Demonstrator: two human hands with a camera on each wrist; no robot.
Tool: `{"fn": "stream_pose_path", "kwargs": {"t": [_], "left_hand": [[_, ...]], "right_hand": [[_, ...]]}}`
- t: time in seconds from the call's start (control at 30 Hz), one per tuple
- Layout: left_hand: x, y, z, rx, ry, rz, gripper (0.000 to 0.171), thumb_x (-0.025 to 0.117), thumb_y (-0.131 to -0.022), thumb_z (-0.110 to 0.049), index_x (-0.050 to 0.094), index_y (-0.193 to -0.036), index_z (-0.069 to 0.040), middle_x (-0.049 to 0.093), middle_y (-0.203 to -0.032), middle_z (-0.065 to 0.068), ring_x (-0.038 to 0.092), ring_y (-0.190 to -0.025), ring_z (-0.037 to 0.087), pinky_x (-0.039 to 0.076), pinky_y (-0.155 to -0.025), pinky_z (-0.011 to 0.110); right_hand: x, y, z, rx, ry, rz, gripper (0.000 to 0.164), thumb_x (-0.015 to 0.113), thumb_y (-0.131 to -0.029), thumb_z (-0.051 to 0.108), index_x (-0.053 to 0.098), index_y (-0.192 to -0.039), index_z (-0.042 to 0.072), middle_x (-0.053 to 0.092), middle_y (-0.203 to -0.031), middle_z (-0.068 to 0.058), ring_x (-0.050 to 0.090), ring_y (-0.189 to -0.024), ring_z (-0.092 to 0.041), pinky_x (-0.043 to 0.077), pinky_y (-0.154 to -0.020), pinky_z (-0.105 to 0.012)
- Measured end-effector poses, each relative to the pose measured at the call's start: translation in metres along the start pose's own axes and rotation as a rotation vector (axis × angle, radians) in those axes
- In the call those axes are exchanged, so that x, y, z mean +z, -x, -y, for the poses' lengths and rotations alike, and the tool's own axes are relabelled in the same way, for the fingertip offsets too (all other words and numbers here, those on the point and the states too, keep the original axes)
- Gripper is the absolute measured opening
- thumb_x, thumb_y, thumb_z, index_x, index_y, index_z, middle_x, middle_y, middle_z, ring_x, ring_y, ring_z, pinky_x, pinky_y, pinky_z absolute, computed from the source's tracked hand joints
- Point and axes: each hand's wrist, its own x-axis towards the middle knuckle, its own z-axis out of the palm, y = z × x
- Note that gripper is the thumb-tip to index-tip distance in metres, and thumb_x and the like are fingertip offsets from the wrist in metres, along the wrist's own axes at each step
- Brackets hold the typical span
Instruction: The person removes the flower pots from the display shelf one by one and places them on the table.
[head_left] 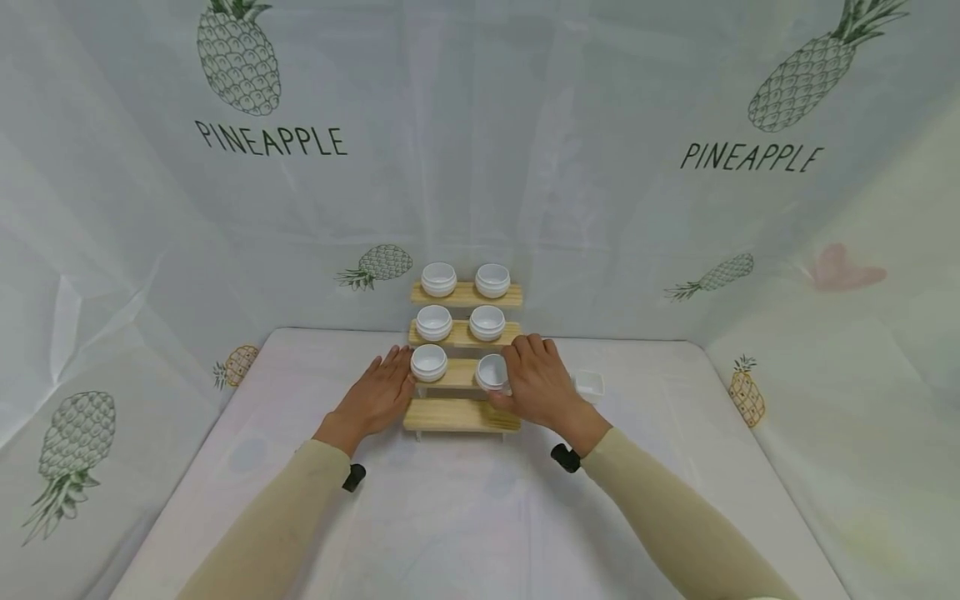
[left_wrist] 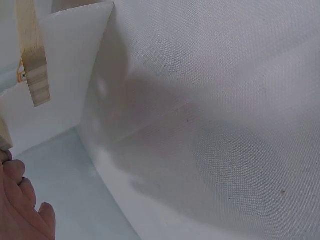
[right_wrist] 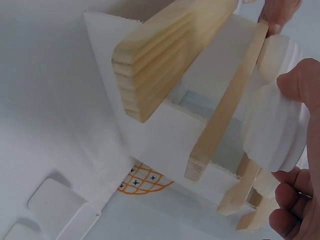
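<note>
A tiered stand with wooden boards (head_left: pixel 461 414) and white side supports (right_wrist: pixel 165 130) stands on the table. My right hand (head_left: pixel 542 382) holds a small white ribbed bowl (head_left: pixel 492 372) at the right of the second board from the bottom, thumb and fingers on opposite sides of it in the right wrist view. At that board's left end sits another white bowl (head_left: pixel 429 363). Beside it my left hand (head_left: pixel 378 392) rests against the stand's left side, its fingers fairly straight. Two bowls stand on each of the two upper boards; the lowest board bears none.
A small white rectangular dish (head_left: pixel 589 384) lies on the table to the right of the stand, partly behind my right hand. White cloth (head_left: pixel 480 192) printed with pineapples hangs behind the table and along both sides. The pale table (head_left: pixel 450 517) extends in front of the stand.
</note>
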Motion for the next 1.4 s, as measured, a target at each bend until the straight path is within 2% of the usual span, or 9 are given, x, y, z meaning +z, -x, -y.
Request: {"fn": "stream_pose_path", "kwargs": {"t": [0.17, 0.4, 0.77, 1.13, 1.4], "left_hand": [[-0.002, 0.000, -0.001, -0.002, -0.004, 0.004, 0.064, 0.007, -0.105, -0.045, 0.010, -0.158, -0.007, 0.013, -0.165, 0.008, 0.009, -0.153, 0.027, 0.013, -0.124, 0.049], [-0.003, 0.000, -0.002, -0.004, -0.020, 0.015, 0.064, 0.009, -0.106, -0.044, 0.009, -0.158, -0.008, 0.011, -0.165, 0.007, 0.008, -0.153, 0.026, 0.012, -0.125, 0.047], [-0.004, -0.001, -0.001, -0.012, -0.025, 0.034, 0.065, 0.006, -0.105, -0.045, 0.008, -0.158, -0.008, 0.009, -0.165, 0.006, 0.006, -0.153, 0.025, 0.012, -0.125, 0.046], [-0.003, -0.001, -0.002, -0.010, -0.036, 0.021, 0.065, 0.008, -0.105, -0.044, 0.011, -0.157, -0.006, 0.013, -0.164, 0.009, 0.008, -0.153, 0.027, 0.012, -0.125, 0.048], [-0.004, 0.000, -0.003, -0.008, -0.024, 0.015, 0.064, 0.011, -0.106, -0.044, 0.011, -0.157, -0.006, 0.013, -0.164, 0.008, 0.009, -0.153, 0.026, 0.013, -0.125, 0.047]], "right_hand": [[-0.003, 0.007, -0.005, -0.003, -0.001, -0.028, 0.060, 0.061, -0.079, 0.064, 0.056, -0.096, 0.007, 0.051, -0.092, -0.008, 0.046, -0.086, -0.028, 0.038, -0.072, -0.038], [-0.009, 0.022, -0.013, 0.005, -0.005, -0.024, 0.061, 0.065, -0.077, 0.062, 0.058, -0.099, 0.006, 0.054, -0.097, -0.009, 0.046, -0.089, -0.029, 0.039, -0.073, -0.039], [-0.010, 0.047, -0.032, 0.024, -0.017, -0.046, 0.057, 0.066, -0.074, 0.056, 0.058, -0.098, 0.005, 0.054, -0.094, -0.010, 0.046, -0.085, -0.030, 0.038, -0.072, -0.040], [-0.004, 0.074, -0.046, 0.060, -0.003, -0.033, 0.060, 0.066, -0.075, 0.058, 0.060, -0.100, 0.004, 0.054, -0.093, -0.010, 0.044, -0.084, -0.030, 0.037, -0.070, -0.040], [0.012, 0.094, -0.052, 0.077, -0.014, -0.019, 0.060, 0.066, -0.075, 0.058, 0.058, -0.098, 0.003, 0.055, -0.093, -0.011, 0.045, -0.084, -0.030, 0.037, -0.070, -0.040]]}}
